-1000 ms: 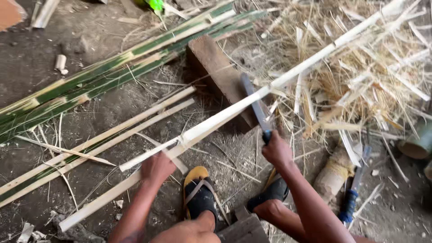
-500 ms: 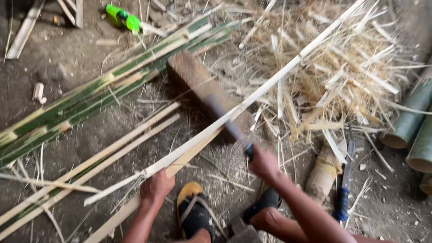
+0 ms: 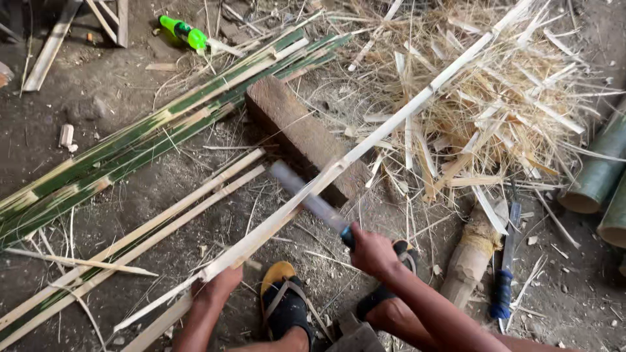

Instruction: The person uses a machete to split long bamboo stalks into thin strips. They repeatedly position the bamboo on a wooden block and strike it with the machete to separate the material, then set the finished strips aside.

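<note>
My left hand [image 3: 218,287] grips the near end of a long pale bamboo strip [image 3: 391,127], which runs up to the right across a brown wooden block [image 3: 293,130]. My right hand [image 3: 372,251] is closed on the dark handle of a long knife [image 3: 306,195]. The blade is blurred and lies against the strip just in front of the block. My two feet in sandals [image 3: 287,303] rest on the ground between my hands.
A bundle of green split bamboo [image 3: 130,150] lies to the left, with pale strips [image 3: 163,215] beside it. A heap of shavings [image 3: 495,98] fills the upper right. Bamboo tubes [image 3: 596,176] sit at the right edge. A blue-handled tool [image 3: 503,287] lies near my right arm. A green bottle [image 3: 182,31] lies at the top.
The knife has swung leftward and down along the strip, the blade now pointing up to the left. The view has shifted, showing more ground at the left and top.
</note>
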